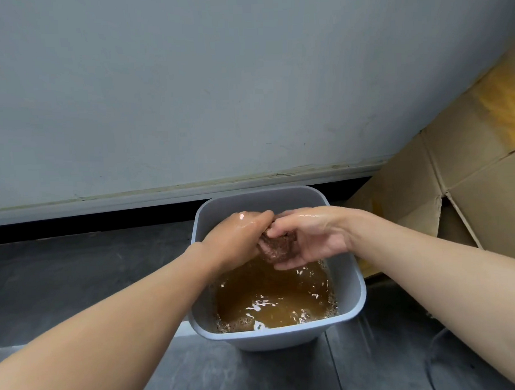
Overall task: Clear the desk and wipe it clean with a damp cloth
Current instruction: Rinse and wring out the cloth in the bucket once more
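Left hand [237, 239] and right hand [310, 236], both wet and glossy, are clenched together around a bunched brown cloth [277, 248] with a coarse, nubbly texture. Cloth is held just above murky amber water [271, 296], foamy at the edges, in a rounded-square grey plastic bin [353, 290]. Bin stands on dark floor [78, 274]; creased cardboard [468, 173] to the right.

Dim, soft light; water [272, 305] glares; edges perhaps bowed.

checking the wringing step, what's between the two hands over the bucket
In the head view, a wadded brown cloth sits between the left hand and right hand, both gripping it above the murky brown water in the grey bucket.
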### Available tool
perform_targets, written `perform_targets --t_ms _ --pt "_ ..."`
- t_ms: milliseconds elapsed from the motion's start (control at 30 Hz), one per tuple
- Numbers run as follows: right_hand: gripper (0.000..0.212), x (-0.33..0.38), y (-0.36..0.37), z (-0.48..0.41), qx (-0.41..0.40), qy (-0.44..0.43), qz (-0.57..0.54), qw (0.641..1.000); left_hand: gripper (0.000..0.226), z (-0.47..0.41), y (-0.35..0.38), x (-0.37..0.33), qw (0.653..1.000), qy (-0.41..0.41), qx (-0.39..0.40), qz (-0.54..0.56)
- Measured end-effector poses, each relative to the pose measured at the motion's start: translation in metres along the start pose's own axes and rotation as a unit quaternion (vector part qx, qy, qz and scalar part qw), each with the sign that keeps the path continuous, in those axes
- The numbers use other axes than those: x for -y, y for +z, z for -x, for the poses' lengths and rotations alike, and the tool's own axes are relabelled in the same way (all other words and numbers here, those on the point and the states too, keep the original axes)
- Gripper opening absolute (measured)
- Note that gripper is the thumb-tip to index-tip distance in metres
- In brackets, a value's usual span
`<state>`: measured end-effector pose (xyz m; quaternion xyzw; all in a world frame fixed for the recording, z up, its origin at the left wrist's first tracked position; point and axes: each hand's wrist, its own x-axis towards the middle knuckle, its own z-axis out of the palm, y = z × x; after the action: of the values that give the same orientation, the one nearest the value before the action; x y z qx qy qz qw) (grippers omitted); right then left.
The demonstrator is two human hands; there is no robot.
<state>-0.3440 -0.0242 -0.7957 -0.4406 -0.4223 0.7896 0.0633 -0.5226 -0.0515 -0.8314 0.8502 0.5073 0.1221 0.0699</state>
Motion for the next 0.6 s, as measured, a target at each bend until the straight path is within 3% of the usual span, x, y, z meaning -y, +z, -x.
perform_targets --t_ms 67,167,233,333,400,533,600 --pt "0.039 -0.002 0.001 -0.002 0.019 0.034 0.020 0.999 0.036 -0.001 -0.001 -0.001 1.000 0.014 0.025 -0.008" --pt "0.014 -0.004 0.007 -0.005 0.019 0.062 0.147 0.987 0.021 -0.005 -0.003 -0.005 0.995 0.024 0.078 -0.057" --pt "0.004 -0.005 0.013 -0.007 -0.022 0.054 0.246 0.968 0.011 -0.005 -0.002 -0.011 0.993 -0.012 0.104 -0.060" --pt "0.006 -0.010 0.021 -0.013 -0.096 0.019 0.371 0.923 0.005 -0.005 0.002 -0.018 0.989 -0.082 0.121 -0.028" --pt "0.013 -0.012 0.025 -0.014 -0.119 -0.005 0.477 0.871 0.003 -0.007 0.007 -0.017 0.984 -0.118 0.133 0.001" --pt "0.021 -0.013 0.033 -0.010 -0.128 -0.065 0.682 0.717 0.017 -0.014 0.010 -0.015 0.951 -0.194 0.216 0.109" --pt "0.035 -0.017 0.035 -0.011 -0.153 -0.097 0.704 0.687 0.018 -0.014 0.008 -0.015 0.922 -0.217 0.265 0.182"
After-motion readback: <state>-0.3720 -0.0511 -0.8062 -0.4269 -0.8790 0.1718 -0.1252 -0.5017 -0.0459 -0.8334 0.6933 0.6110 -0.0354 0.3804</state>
